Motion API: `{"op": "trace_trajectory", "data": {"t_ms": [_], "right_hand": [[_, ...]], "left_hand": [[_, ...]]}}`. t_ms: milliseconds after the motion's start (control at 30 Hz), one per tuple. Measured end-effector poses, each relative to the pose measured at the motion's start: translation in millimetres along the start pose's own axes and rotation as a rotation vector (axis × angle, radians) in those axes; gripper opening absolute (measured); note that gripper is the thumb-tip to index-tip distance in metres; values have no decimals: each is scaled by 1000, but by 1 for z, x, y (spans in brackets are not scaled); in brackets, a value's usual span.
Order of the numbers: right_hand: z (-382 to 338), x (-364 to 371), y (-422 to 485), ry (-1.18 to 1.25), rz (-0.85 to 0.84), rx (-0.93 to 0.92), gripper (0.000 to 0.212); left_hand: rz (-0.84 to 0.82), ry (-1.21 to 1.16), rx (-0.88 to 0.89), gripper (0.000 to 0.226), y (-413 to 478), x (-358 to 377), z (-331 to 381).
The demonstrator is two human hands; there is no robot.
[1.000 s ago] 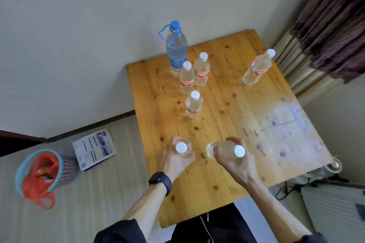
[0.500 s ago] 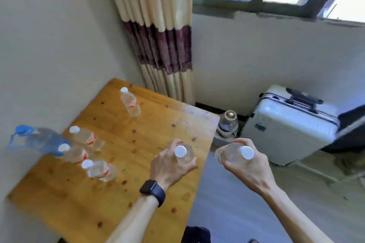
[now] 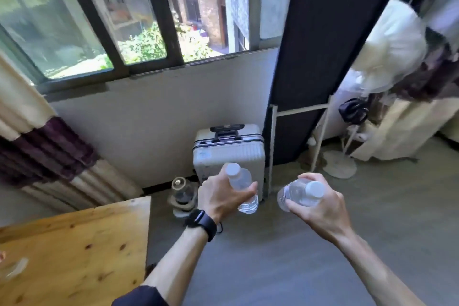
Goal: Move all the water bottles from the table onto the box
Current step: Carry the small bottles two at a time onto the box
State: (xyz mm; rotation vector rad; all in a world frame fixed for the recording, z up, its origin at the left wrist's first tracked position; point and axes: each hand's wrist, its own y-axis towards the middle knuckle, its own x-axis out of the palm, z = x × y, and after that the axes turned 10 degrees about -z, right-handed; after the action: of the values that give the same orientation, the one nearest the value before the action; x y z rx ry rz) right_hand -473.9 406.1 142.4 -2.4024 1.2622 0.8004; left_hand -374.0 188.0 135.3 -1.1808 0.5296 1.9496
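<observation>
While both hands are out past the worktop (image 3: 74,243), each one's holding a small water bottle

left hand (image 3: 221,197), black watch (image 3: 201,221) on the wrist, is curled round a clear bottle (image 3: 240,181), white cap tipped up; right hand (image 3: 321,210) grips a second bottle (image 3: 296,192) lying sideways, cap to the right; both are in the air over the floor, right of the worktop, white suitcase (image 3: 228,153) farther off
</observation>
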Motion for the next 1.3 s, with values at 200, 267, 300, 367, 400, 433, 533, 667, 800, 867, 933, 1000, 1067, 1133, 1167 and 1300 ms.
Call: {"op": "trace_trajectory", "data": {"t_ms": [200, 267, 300, 367, 400, 433, 533, 667, 800, 867, 933, 1000, 1067, 1133, 1167, 1300], "right_hand": [[65, -131, 1, 15, 271, 141, 54], [87, -173, -1, 15, 353, 207, 55], [98, -193, -3, 19, 401, 234, 57], [121, -231, -6, 16, 491, 292, 59], [133, -250, -8, 16, 533, 334, 59], [145, -268, -10, 20, 576, 373, 57], [178, -319, -13, 27, 716, 457, 51], [218, -378, -24, 36, 885, 583, 55], [251, -428, -47, 61, 1055, 695, 57], [263, -447, -59, 57, 1119, 769, 59], [276, -466, -72, 62, 1184, 821, 58], [290, -486, -84, 76, 1234, 853, 54], [310, -507, -96, 85, 1250, 882, 50], [333, -530, -105, 99, 1265, 890, 50], [347, -543, -109, 101, 1275, 884, 52], [407, -603, -123, 119, 1288, 861, 58]], "left_hand": [[-122, 15, 364, 54, 60, 50, 165], [-179, -29, 412, 64, 78, 70, 219], [-203, -67, 420, 67, 88, 81, 246], [-233, -138, 452, 67, 107, 105, 299], [-250, -155, 493, 68, 117, 118, 327], [-269, -152, 542, 67, 126, 130, 354], [-331, -149, 695, 64, 146, 167, 434], [-434, -154, 835, 66, 160, 212, 532], [-591, -152, 961, 71, 155, 253, 621], [-661, -121, 1031, 70, 145, 272, 659], [-692, -64, 1104, 65, 132, 290, 698], [-724, -30, 1147, 62, 118, 309, 734], [-763, -11, 1182, 63, 105, 329, 768], [-777, -5, 1210, 64, 91, 350, 801], [-777, -3, 1222, 65, 85, 360, 819], [-758, 17, 1245, 69, 64, 402, 891]]}}
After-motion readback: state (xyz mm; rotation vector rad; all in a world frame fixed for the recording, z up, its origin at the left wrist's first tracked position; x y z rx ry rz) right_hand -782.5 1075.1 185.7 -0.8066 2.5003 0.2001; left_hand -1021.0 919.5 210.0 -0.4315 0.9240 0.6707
